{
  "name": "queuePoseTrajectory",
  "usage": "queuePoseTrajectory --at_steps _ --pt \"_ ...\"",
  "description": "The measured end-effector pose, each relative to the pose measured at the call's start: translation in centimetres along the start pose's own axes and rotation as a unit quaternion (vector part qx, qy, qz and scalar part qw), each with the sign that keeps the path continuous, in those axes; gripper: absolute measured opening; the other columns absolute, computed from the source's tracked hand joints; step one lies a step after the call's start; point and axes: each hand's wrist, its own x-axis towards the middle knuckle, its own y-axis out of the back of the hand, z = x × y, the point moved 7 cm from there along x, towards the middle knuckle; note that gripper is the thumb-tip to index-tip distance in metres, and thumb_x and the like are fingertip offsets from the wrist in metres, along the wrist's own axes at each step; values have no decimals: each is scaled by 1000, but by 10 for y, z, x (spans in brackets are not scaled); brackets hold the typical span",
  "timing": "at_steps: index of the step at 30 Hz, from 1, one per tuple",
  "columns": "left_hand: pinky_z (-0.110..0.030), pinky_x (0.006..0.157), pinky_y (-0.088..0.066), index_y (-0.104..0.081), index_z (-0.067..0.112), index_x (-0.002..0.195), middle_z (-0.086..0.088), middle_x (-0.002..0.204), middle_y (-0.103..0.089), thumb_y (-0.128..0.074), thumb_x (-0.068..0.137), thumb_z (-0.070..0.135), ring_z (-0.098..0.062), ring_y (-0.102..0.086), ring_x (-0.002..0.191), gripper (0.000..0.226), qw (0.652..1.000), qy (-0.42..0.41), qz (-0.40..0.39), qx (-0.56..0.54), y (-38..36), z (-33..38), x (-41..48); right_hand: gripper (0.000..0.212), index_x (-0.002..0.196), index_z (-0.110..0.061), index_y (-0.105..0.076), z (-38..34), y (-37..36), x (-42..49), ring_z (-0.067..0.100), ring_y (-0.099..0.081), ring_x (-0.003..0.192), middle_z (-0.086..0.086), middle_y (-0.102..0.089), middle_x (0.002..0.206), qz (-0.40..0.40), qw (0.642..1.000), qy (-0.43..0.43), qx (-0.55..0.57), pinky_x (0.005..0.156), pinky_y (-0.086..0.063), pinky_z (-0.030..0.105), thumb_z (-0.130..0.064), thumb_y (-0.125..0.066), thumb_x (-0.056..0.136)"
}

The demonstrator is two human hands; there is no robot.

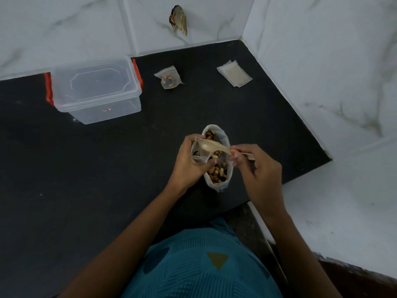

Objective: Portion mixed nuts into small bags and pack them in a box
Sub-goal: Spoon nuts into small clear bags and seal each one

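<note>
A large white bag of mixed nuts (219, 171) stands open on the black counter (107, 168). My left hand (189, 160) grips a small clear bag (198, 157) held open over it, with a few nuts inside. My right hand (257, 166) pinches the handle of a pale spoon (211, 147) whose bowl lies across the small bag's mouth. A filled small bag (169, 78) lies farther back. Left of it stands a clear plastic box (96, 91) with red clips, its lid on.
A stack of flat unfilled small bags (234, 73) lies at the back right. White marble-look walls close in the counter at the back and right, and the counter edge drops off near my right wrist. A dark patch (179, 21) marks the back wall.
</note>
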Motion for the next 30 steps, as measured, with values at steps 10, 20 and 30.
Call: queuePoseTrajectory --at_steps 10,20,30 --pt "-4 74 -43 -47 21 109 15 103 -51 -76 71 7 11 -52 93 50 998 55 17 18 17 -22 1 14 99 -5 -61 70 14 0 -8 -58 67 -8 -59 74 111 974 -197 3 64 -47 8 -9 -50 92" --pt "-3 73 -45 -48 20 116 16 106 -53 -73 76 11 11 -52 95 48 994 109 -19 21 9 -40 2 20 107 6 -59 97 -33 -5 32 -60 93 23 -62 101 -33 976 -189 -102 80 -47 34 -3 -52 90" --pt "-32 91 -51 -49 18 118 -3 120 -58 -74 76 11 -13 -57 110 50 987 156 -38 -20 1 -51 3 15 96 0 -63 98 -27 -9 4 -56 68 7 -62 81 31 971 -236 -21 64 -44 6 -7 -50 92"
